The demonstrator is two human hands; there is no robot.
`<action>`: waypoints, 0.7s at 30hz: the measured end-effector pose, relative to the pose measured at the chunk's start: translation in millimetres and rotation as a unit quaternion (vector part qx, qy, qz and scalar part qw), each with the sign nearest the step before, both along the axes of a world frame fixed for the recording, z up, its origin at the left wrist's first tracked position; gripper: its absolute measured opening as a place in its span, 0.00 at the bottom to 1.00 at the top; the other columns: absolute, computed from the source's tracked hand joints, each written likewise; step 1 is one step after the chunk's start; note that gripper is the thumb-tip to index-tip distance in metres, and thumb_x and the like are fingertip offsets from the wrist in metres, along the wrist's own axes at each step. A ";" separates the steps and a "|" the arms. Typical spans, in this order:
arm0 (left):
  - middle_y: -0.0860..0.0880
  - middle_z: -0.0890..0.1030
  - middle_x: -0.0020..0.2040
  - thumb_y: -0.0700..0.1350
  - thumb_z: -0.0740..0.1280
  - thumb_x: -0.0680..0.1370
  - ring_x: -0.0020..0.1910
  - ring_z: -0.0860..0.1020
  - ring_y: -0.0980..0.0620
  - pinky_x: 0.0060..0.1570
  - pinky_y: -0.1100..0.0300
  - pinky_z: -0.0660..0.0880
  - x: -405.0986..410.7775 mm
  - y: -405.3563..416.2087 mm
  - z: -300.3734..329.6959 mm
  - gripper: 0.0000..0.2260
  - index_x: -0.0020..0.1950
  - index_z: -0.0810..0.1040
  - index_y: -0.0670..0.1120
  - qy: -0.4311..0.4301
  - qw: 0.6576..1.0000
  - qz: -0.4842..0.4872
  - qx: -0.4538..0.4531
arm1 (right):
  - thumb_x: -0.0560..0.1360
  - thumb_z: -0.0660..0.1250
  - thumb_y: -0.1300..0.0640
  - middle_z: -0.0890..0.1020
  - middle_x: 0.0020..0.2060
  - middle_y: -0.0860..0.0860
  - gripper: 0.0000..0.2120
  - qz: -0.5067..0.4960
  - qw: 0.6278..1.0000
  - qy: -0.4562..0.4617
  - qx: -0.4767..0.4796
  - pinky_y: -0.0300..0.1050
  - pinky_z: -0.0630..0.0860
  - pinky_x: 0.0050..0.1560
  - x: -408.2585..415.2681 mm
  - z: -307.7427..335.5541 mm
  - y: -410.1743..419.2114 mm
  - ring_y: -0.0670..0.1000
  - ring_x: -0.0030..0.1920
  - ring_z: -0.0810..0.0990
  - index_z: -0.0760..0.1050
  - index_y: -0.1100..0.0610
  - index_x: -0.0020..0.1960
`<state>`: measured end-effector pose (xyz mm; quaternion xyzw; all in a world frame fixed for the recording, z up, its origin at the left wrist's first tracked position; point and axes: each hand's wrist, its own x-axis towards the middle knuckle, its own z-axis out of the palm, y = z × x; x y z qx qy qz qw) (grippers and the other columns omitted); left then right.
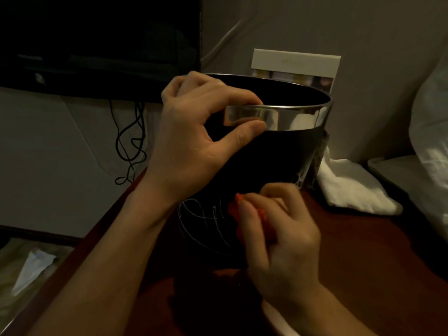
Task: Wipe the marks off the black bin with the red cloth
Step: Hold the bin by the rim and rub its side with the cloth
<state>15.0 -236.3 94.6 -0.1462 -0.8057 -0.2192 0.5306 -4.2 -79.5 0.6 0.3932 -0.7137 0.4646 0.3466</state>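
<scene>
Head view, dim room. Dark reddish wooden table [363, 251] under both hands. Beyond the left hand: a black screen [97, 40] against a pale wall, dark cables [131, 144] hanging below it. Beyond and to the right of the right hand: a crumpled white cloth [351, 185] on the tabletop, and pale bedding [434, 132] at the frame edge. A light card box [295, 66] stands behind the bin.

Black bin [271, 154] stands upright on the table, long axis vertical, open mouth up, wider at the top than at the base. A shiny metal band [291, 117] rings the top. White scribble marks [203, 214] cross the lower wall; a few more sit near the right edge, just above the right hand.

Left hand [194, 141] closed on the rim: fingers hooked over the top edge, thumb pressed on the metal band from outside. The bin's body lies below and to the right of this hand.

Right hand [281, 229] closed around a bunched red cloth [249, 219], which shows between the fingers, mostly hidden. The cloth is pressed against the bin's lower wall. The scribbles lie just to the left of this hand, beneath the left wrist.
</scene>
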 end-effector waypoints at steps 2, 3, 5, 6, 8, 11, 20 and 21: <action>0.68 0.72 0.46 0.52 0.71 0.75 0.53 0.68 0.67 0.61 0.49 0.64 -0.1 -0.1 -0.5 0.09 0.54 0.76 0.56 0.001 1.000 -0.003 0.002 | 0.81 0.62 0.53 0.76 0.47 0.52 0.16 0.003 1.000 0.005 0.003 0.24 0.68 0.48 0.7 -0.8 -0.2 0.41 0.46 0.74 0.83 0.63 0.52; 0.67 0.72 0.46 0.51 0.71 0.75 0.52 0.68 0.67 0.61 0.49 0.65 -0.1 -0.3 -0.4 0.09 0.54 0.76 0.56 0.001 1.000 -0.005 0.003 | 0.81 0.63 0.53 0.76 0.47 0.52 0.15 -0.001 1.000 0.012 -0.007 0.25 0.68 0.49 -0.6 3.0 1.7 0.41 0.46 0.74 0.83 0.63 0.52; 0.67 0.72 0.45 0.51 0.71 0.75 0.52 0.68 0.66 0.61 0.50 0.64 0.2 -0.6 0.4 0.09 0.54 0.76 0.55 0.000 1.000 -0.006 0.004 | 0.80 0.64 0.55 0.75 0.46 0.52 0.14 -0.022 0.999 0.029 -0.035 0.26 0.68 0.50 -4.9 12.6 7.7 0.41 0.46 0.74 0.83 0.63 0.51; 0.67 0.72 0.45 0.51 0.71 0.75 0.52 0.68 0.66 0.61 0.50 0.64 0.1 -0.7 0.7 0.09 0.54 0.76 0.55 -0.001 1.000 -0.006 0.003 | 0.80 0.64 0.55 0.75 0.47 0.51 0.13 -0.033 0.998 0.035 -0.047 0.26 0.68 0.49 -6.5 15.7 10.0 0.39 0.45 0.73 0.83 0.63 0.51; 0.68 0.71 0.45 0.51 0.71 0.75 0.52 0.68 0.66 0.61 0.52 0.63 -0.2 -0.9 0.7 0.09 0.54 0.76 0.55 -0.001 1.000 -0.007 0.000 | 0.80 0.64 0.55 0.74 0.48 0.50 0.13 -0.040 0.997 0.040 -0.047 0.26 0.68 0.49 -6.7 14.2 9.3 0.39 0.45 0.73 0.83 0.63 0.52; 0.68 0.71 0.46 0.51 0.71 0.75 0.52 0.68 0.66 0.61 0.52 0.63 -0.2 -1.4 -0.4 0.09 0.54 0.77 0.55 0.005 1.000 -0.008 0.001 | 0.81 0.64 0.53 0.72 0.49 0.49 0.15 -0.028 0.999 0.046 0.001 0.25 0.68 0.46 -3.5 -2.5 1.5 0.42 0.44 0.74 0.83 0.64 0.53; 0.67 0.72 0.46 0.51 0.71 0.75 0.52 0.68 0.67 0.61 0.52 0.63 -1.1 -1.9 -0.8 0.09 0.54 0.77 0.55 0.001 1.000 -0.010 -0.001 | 0.80 0.66 0.55 0.73 0.49 0.50 0.13 -0.049 0.996 0.069 -0.022 0.26 0.68 0.48 -10.5 8.3 9.5 0.45 0.43 0.75 0.83 0.64 0.53; 0.67 0.72 0.46 0.51 0.71 0.75 0.52 0.68 0.67 0.61 0.51 0.63 -1.1 -1.9 -1.2 0.09 0.54 0.77 0.55 0.003 1.000 -0.009 0.001 | 0.80 0.66 0.55 0.73 0.49 0.50 0.13 -0.044 0.997 0.068 -0.011 0.26 0.68 0.47 -9.8 4.1 7.0 0.45 0.42 0.75 0.83 0.64 0.53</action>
